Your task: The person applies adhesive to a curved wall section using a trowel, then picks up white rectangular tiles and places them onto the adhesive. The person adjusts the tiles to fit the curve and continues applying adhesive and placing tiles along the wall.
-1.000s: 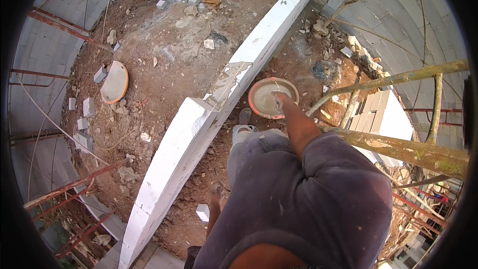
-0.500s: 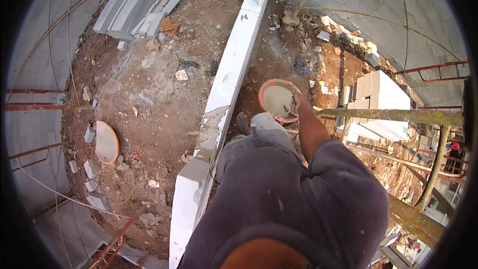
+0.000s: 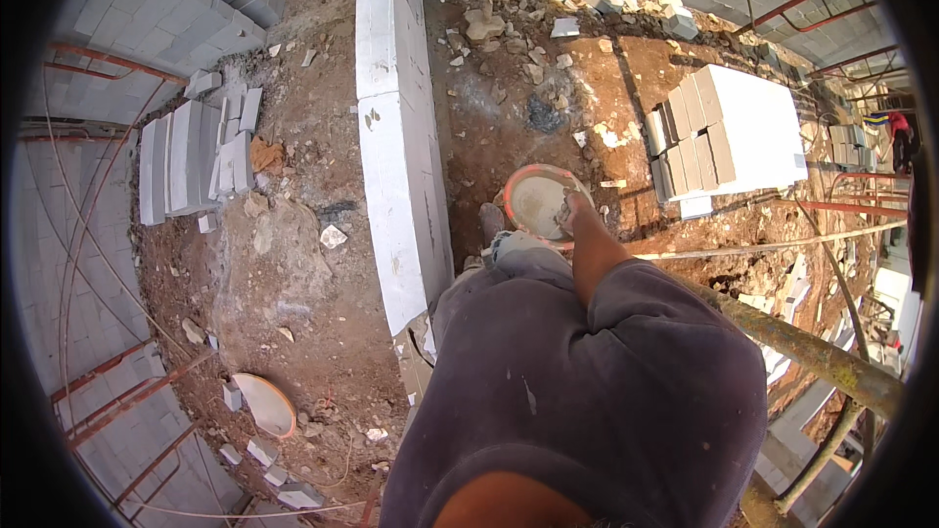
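Observation:
A round tub with an orange rim stands on the dirt just beyond my legs, with pale grey wet mix inside. At its right edge is my right hand, reaching down with closed fingers over the mix. What they grip is too small and covered to make out. My left hand does not show. Left of the tub runs a low wall of white blocks, next to my bare foot.
Stacked white blocks stand to the right. A mossy pole crosses beside me at lower right. Grey slabs and another orange-rimmed tub lie across the wall. Rubble litters the ground. Far right, a person in red is visible.
The view has swung rightward, so the wall now stands more upright and the block stack shows more fully. My right hand stays at the tub, its fingers slightly lower over the mix.

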The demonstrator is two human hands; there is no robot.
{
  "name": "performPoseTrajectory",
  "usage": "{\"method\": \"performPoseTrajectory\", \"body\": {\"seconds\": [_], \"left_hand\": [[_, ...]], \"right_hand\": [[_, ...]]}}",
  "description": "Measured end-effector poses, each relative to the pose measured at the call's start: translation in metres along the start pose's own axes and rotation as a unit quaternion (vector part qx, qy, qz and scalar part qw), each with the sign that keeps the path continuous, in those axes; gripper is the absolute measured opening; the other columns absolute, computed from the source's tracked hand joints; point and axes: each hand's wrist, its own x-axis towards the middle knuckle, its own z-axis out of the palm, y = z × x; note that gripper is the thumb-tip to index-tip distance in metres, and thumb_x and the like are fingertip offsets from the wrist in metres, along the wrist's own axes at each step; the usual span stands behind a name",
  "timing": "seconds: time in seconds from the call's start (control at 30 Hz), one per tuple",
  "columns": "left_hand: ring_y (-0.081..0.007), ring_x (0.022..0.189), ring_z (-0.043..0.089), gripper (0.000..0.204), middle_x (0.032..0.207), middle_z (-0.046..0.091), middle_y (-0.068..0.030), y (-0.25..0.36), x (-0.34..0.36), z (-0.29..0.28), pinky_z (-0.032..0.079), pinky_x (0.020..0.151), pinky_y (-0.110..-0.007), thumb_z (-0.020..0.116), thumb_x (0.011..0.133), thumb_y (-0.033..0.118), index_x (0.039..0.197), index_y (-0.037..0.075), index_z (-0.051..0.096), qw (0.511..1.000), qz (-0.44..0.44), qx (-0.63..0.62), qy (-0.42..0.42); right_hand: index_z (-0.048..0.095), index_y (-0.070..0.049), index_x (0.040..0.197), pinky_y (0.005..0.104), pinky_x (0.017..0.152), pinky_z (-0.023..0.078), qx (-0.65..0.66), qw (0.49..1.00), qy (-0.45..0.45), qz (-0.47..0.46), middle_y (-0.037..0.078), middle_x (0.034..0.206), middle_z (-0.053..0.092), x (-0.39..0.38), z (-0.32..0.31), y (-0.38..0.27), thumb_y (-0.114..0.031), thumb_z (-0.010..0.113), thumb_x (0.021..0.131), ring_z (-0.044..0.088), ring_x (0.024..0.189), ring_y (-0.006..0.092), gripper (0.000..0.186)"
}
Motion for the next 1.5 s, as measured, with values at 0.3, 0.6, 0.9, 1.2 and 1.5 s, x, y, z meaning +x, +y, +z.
{"method": "performPoseTrajectory", "body": {"seconds": [0.3, 0.6, 0.9, 1.2, 1.5], "left_hand": [[-0.0264, 0.107, 0.063, 0.045, 0.125, 0.061, -0.01, 0.223, 0.043, 0.053, 0.052, 0.082, -0.039, 0.064, 0.098, 0.03, 0.136, 0.008, 0.053, 0.971, 0.085, 0.209, -0.083], [-0.0262, 0.106, 0.064, 0.044, 0.124, 0.061, -0.0096, 0.408, 0.085, 0.194, 0.052, 0.081, -0.039, 0.064, 0.098, 0.03, 0.136, 0.008, 0.054, 0.9, 0.128, 0.37, -0.19], [-0.0259, 0.105, 0.064, 0.043, 0.124, 0.062, -0.0092, 0.547, 0.124, 0.393, 0.053, 0.08, -0.039, 0.064, 0.099, 0.03, 0.135, 0.009, 0.055, 0.81, 0.079, 0.503, -0.293], [-0.0251, 0.105, 0.064, 0.042, 0.125, 0.061, -0.008, 0.75, 0.122, 0.622, 0.052, 0.08, -0.038, 0.063, 0.099, 0.031, 0.135, 0.009, 0.056, 0.673, 0.123, 0.668, -0.292], [-0.0239, 0.115, 0.06, 0.052, 0.129, 0.061, -0.0085, 0.785, 0.09, 0.872, 0.049, 0.092, -0.038, 0.061, 0.1, 0.032, 0.144, 0.007, 0.049, 0.49, 0.211, 0.815, -0.227]], "right_hand": [[0.053, -0.017, 0.082, 0.0323, 0.057, 0.044, 0.116, 0.991, 0.0, 0.061, -0.001, 0.065, 0.044, 0.04, -0.036, -0.028, -0.036, 0.062, 0.097, 0.044, 0.055, 0.0136, 0.026], [0.052, -0.016, 0.084, 0.0304, 0.043, 0.036, 0.267, 0.961, 0.049, 0.048, -0.002, 0.061, 0.041, 0.059, -0.034, -0.088, -0.034, 0.064, 0.096, 0.043, 0.05, 0.0135, 0.024], [0.057, -0.013, 0.089, 0.0326, 0.048, 0.044, 0.365, 0.925, 0.059, 0.085, 0.0, 0.068, 0.053, 0.132, -0.051, -0.127, -0.037, 0.063, 0.097, 0.05, 0.056, 0.0155, 0.026], [0.055, -0.003, 0.135, 0.0486, 0.086, 0.051, 0.397, 0.911, 0.094, 0.063, 0.016, 0.124, 0.061, 0.102, -0.047, -0.195, -0.036, 0.056, 0.101, 0.061, 0.108, 0.0315, 0.047], [0.055, 0.0, 0.131, 0.044, 0.07, 0.055, 0.441, 0.896, 0.035, 0.035, 0.02, 0.124, 0.062, 0.156, -0.018, -0.215, -0.029, 0.059, 0.099, 0.066, 0.093, 0.029, 0.044]]}}
